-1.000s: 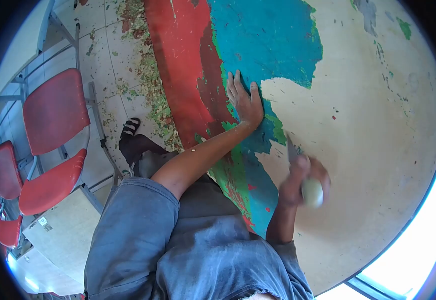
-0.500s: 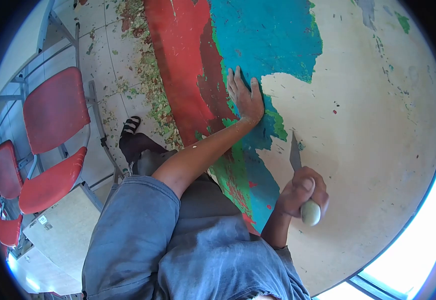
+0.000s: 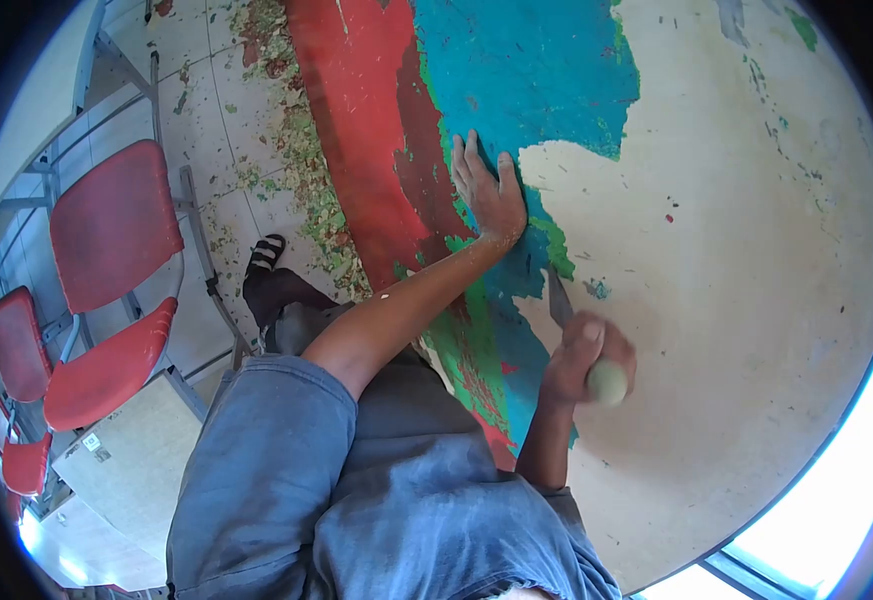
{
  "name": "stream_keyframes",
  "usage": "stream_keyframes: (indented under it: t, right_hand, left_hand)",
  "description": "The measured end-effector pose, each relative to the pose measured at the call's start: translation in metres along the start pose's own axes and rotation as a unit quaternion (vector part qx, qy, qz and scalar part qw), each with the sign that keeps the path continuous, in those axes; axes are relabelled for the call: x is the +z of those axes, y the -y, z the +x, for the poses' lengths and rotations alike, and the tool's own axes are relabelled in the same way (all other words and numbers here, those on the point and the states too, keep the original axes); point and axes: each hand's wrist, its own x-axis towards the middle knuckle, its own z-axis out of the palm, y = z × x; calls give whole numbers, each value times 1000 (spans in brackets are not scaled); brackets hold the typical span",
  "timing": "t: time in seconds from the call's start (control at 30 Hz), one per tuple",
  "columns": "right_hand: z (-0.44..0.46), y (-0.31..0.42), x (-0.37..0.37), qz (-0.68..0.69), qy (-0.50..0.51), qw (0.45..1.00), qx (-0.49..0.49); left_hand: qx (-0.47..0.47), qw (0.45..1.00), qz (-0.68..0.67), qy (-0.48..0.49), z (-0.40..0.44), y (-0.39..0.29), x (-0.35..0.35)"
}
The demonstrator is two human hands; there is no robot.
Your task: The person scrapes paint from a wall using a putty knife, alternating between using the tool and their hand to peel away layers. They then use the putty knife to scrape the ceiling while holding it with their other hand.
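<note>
On the left side, red chairs (image 3: 116,225) with grey metal frames stand in a row upon a floor (image 3: 188,150) of pale tiles, where many green, whitish and reddish flakes (image 3: 306,165) are scattered. Near these chairs there are pale desks (image 3: 141,440), and at the lower right a very bright white light (image 3: 816,510) is seen.

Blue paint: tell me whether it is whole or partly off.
Partly off: the blue paint stops at ragged edges, and pale surface dotted with coloured flecks shows beside it.

No text can be read; the white label (image 3: 91,441) is too small.
</note>
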Motion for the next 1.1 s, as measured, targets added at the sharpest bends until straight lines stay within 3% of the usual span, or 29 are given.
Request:
stream_keyframes:
  t: [0.03, 0.07, 0.17, 0.27, 0.47, 0.57, 0.6, 0.7, 0.83, 0.87, 0.97, 1.0, 1.1]
  right_hand:
    - [4, 1, 1, -41, 47, 998, -29]
    - [1, -3, 7, 221, -58, 972, -49]
    - [1, -16, 16, 111, -46, 993, 20]
    - [9, -6, 7, 229, -3, 970, -76]
    - [10, -11, 11, 201, 0, 975, -97]
    - [5, -22, 22, 94, -31, 994, -53]
    - [5, -10, 24, 50, 3, 999, -2]
    - [5, -4, 15, 282, -71, 957, -6]
    - [8, -11, 21, 27, 16, 992, -122]
    - [14, -10, 10, 185, 45, 974, -119]
    - [9, -15, 28, 110, -42, 987, -113]
    - [6, -15, 37, 145, -6, 986, -79]
    - [4, -9, 15, 248, -22, 965, -86]
  left_hand:
    - [2, 1000, 0, -8, 4, -1, 2]
    - [1, 1000, -7, -14, 8, 0, 3]
    - [-5, 1000, -6, -2, 1, 1, 1]
    - [1, 1000, -1, -12, 8, -1, 3]
    - [8, 1000, -3, -15, 9, 0, 5]
    - [4, 1000, -1, -9, 1, 4, 3]
    - [7, 1000, 2, -7, 0, 3, 2]
    - [5, 1000, 1, -15, 9, 0, 3]
    - [4, 1000, -3, -4, 5, 0, 2]
    - [5, 1000, -5, -9, 9, 0, 5]
    - [2, 1000, 4, -3, 2, 2, 2]
    - [7, 1000, 4, -3, 3, 3, 2]
    - [9, 1000, -3, -9, 10, 1, 6]
